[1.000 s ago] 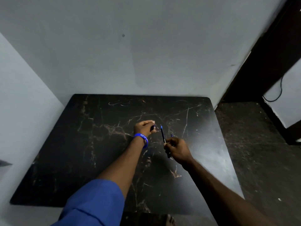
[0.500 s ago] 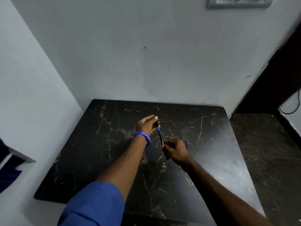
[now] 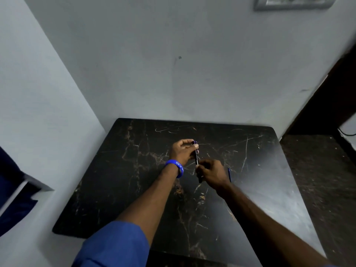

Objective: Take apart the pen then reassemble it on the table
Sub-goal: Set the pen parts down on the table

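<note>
Dark marbled surface (image 3: 134,189) against grey walls. Both hands hold one dark pen (image 3: 196,159) above it: left hand (image 3: 183,151) pinches the far end, right hand (image 3: 211,173) wraps the near end, hiding most of the barrel.

Plain room corner, dark marble-patterned table (image 3: 134,189) against bare grey walls (image 3: 173,74), wall switch plate (image 3: 292,2)

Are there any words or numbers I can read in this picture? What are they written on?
"PLKD": white letters on the blue wristband on the left wrist; more letters curve out of sight, and these are small, so the reading is unsure.
Pen: no writing can be made out.
Wall plate at the top: too blurred to read.
</note>
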